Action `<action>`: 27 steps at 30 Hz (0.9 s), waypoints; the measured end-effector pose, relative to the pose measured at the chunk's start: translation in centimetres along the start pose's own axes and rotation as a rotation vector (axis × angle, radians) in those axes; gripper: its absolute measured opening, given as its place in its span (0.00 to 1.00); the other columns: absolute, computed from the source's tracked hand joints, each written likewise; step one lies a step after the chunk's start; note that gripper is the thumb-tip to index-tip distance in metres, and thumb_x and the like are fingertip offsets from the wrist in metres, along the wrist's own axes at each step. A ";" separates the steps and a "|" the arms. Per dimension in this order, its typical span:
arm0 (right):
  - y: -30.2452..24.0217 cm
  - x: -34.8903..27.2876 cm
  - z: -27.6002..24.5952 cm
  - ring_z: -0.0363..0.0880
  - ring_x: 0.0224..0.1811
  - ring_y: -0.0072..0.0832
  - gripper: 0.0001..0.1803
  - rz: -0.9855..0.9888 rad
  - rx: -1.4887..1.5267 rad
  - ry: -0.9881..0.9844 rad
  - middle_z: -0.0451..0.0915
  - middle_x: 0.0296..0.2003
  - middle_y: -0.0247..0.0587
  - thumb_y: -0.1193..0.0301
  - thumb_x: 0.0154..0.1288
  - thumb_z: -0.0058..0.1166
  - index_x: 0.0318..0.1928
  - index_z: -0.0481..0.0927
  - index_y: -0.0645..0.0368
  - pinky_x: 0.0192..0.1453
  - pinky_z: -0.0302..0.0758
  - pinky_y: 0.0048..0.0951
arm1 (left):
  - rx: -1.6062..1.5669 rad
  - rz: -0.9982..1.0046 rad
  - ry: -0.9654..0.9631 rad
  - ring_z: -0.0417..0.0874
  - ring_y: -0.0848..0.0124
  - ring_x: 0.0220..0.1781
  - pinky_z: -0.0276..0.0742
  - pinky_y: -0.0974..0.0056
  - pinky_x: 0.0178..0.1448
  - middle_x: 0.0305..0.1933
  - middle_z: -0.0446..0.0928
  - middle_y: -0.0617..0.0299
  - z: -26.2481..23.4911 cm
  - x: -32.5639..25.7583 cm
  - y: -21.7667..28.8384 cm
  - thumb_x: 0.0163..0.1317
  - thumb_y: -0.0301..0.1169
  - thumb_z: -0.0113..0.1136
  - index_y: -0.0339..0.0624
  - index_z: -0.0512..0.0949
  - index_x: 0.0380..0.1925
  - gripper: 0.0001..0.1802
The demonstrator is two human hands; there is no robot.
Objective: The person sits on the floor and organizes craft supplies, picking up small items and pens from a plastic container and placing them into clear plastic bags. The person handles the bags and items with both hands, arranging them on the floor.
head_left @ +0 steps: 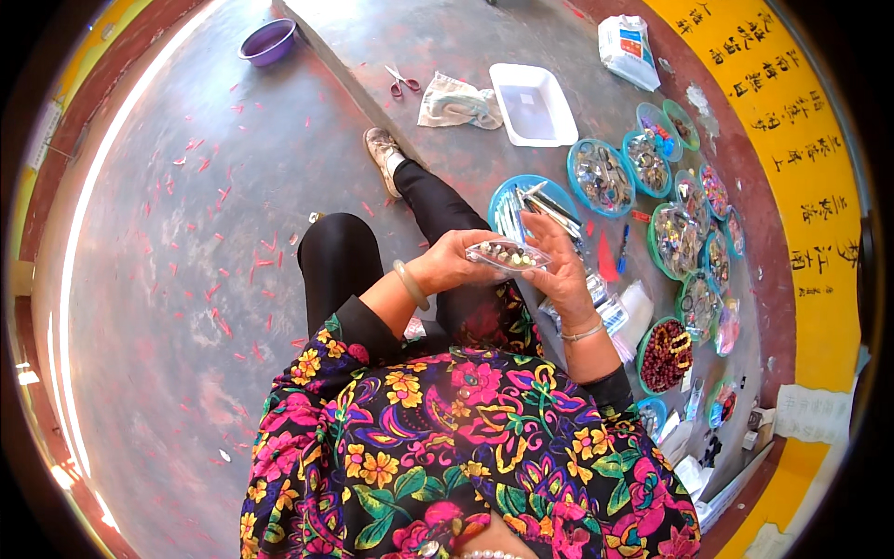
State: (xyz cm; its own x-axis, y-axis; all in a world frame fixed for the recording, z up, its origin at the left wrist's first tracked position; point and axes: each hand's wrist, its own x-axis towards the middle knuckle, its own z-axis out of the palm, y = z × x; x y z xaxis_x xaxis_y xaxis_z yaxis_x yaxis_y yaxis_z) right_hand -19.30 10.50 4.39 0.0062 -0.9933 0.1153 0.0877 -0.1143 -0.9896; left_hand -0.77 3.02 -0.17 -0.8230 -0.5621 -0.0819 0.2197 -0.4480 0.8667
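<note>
Above the lap, both hands met at a small clear plastic bag of beads (508, 254), which lay roughly level between them. The left hand (451, 263) came in from the lower left with the forearm raised and the wrist bent inward; its fingers were closed on the bag's left end, thumb on top. A pale green bangle (410, 285) sat on that wrist. The right hand (559, 268) rose from the lower right, palm turned toward the left hand and fingers extended upward; its thumb and palm pressed the bag's right end, so the grip was a light clamp rather than a full fist. A thin bracelet (583, 333) circled the right wrist.

Both forearms emerged from dark sleeves of a flowered garment (447, 447). The person's black-clad legs (340, 256) stretched forward over the grey floor (186, 279). To the right of the hands, blue-rimmed round trays (602, 177) of mixed small parts stood close together, with a white rectangular tray (533, 104) and red-handled scissors (402, 82) farther ahead.
</note>
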 end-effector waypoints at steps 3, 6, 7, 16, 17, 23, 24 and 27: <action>0.7 0.0 -0.6 0.71 0.54 0.24 0.25 0.117 -0.171 -0.140 0.74 0.54 0.42 0.65 0.64 0.55 0.58 0.70 0.65 0.59 0.66 0.25 | -0.002 0.013 0.015 0.77 0.75 0.51 0.72 0.67 0.57 0.49 0.77 0.61 -0.1 0.3 -0.3 0.52 0.22 0.66 0.34 0.73 0.53 0.26; 0.2 0.0 0.0 0.72 0.55 0.25 0.23 0.060 -0.151 -0.118 0.76 0.52 0.43 0.66 0.65 0.54 0.56 0.71 0.66 0.60 0.66 0.26 | 0.038 0.121 0.028 0.77 0.76 0.47 0.74 0.70 0.51 0.47 0.78 0.63 0.4 -0.1 -0.1 0.53 0.24 0.66 0.35 0.73 0.53 0.25; -0.2 -0.2 0.4 0.72 0.56 0.27 0.20 0.004 -0.171 -0.105 0.75 0.53 0.44 0.67 0.66 0.53 0.55 0.73 0.65 0.61 0.65 0.27 | 0.054 0.165 0.028 0.77 0.77 0.45 0.75 0.71 0.48 0.45 0.78 0.63 0.7 -0.4 0.2 0.54 0.24 0.66 0.36 0.73 0.53 0.25; 0.7 -0.6 -0.2 0.72 0.57 0.29 0.18 0.007 -0.186 -0.082 0.76 0.53 0.45 0.68 0.67 0.52 0.54 0.75 0.63 0.62 0.64 0.29 | 0.090 0.129 0.036 0.76 0.79 0.43 0.75 0.71 0.48 0.43 0.78 0.64 0.4 0.3 -0.9 0.54 0.24 0.65 0.35 0.74 0.52 0.23; 0.6 -0.6 -0.1 0.72 0.57 0.29 0.18 0.014 -0.169 -0.096 0.76 0.53 0.45 0.67 0.67 0.52 0.54 0.75 0.63 0.62 0.64 0.28 | 0.143 0.093 0.026 0.76 0.75 0.49 0.72 0.68 0.56 0.48 0.78 0.60 0.1 0.2 -0.8 0.53 0.23 0.65 0.33 0.73 0.52 0.24; 0.6 -0.8 -3.6 0.76 0.50 0.25 0.17 -0.013 -0.136 0.223 0.79 0.47 0.39 0.67 0.67 0.50 0.52 0.76 0.64 0.55 0.70 0.26 | 0.178 0.122 -0.011 0.76 0.72 0.53 0.71 0.66 0.59 0.51 0.77 0.57 0.4 -0.4 0.0 0.54 0.23 0.65 0.32 0.71 0.54 0.26; 1.2 -0.6 -5.3 0.76 0.49 0.25 0.16 0.014 -0.076 0.350 0.79 0.47 0.39 0.67 0.67 0.51 0.50 0.77 0.63 0.52 0.71 0.25 | 0.158 0.114 -0.018 0.76 0.71 0.53 0.71 0.66 0.60 0.52 0.76 0.57 0.4 -0.4 0.2 0.53 0.23 0.65 0.32 0.71 0.54 0.26; 5.4 -1.5 -13.4 0.79 0.44 0.25 0.13 0.173 -0.120 0.657 0.81 0.42 0.35 0.70 0.65 0.51 0.47 0.79 0.62 0.47 0.74 0.25 | 0.176 0.112 -0.016 0.76 0.73 0.52 0.71 0.67 0.59 0.50 0.77 0.58 0.6 -0.3 1.1 0.52 0.22 0.65 0.33 0.71 0.54 0.27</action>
State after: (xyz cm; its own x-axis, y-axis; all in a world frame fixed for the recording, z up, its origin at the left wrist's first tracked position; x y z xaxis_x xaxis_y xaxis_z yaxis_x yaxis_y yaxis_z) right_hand -32.15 11.15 -2.31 -0.5981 -0.7969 -0.0844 0.0291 0.0836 -0.9961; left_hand -0.58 3.12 1.11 -0.8073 -0.5896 0.0262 0.2160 -0.2539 0.9428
